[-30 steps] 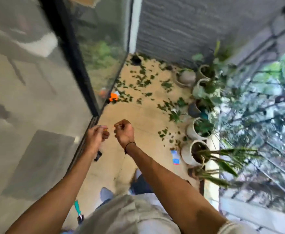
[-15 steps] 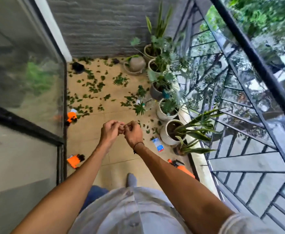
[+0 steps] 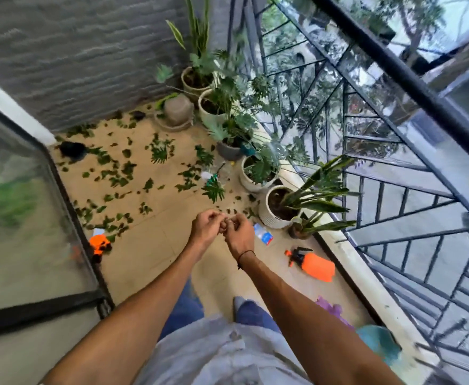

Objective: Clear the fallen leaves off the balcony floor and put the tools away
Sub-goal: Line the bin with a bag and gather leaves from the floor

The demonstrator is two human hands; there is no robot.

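Green fallen leaves (image 3: 116, 173) lie scattered over the far half of the tan balcony floor (image 3: 150, 254). My left hand (image 3: 207, 227) and my right hand (image 3: 239, 234) meet at chest height above the floor, fingers curled and fingertips touching each other. Nothing that I can make out sits between them. A black band circles my right wrist. An orange spray bottle (image 3: 318, 266) lies on its side to the right of my hands. A small orange tool (image 3: 100, 243) lies by the glass door's frame on the left.
Several potted plants (image 3: 258, 173) line the right edge along the black railing (image 3: 380, 168). A glass door (image 3: 25, 218) stands on the left. A blue and white packet (image 3: 264, 235), a purple thing (image 3: 332, 309), a teal object (image 3: 377, 343) and a black object (image 3: 72, 149) lie on the floor.
The view swung right from the glass door toward the railing. My two hands came together and now touch at the fingertips.
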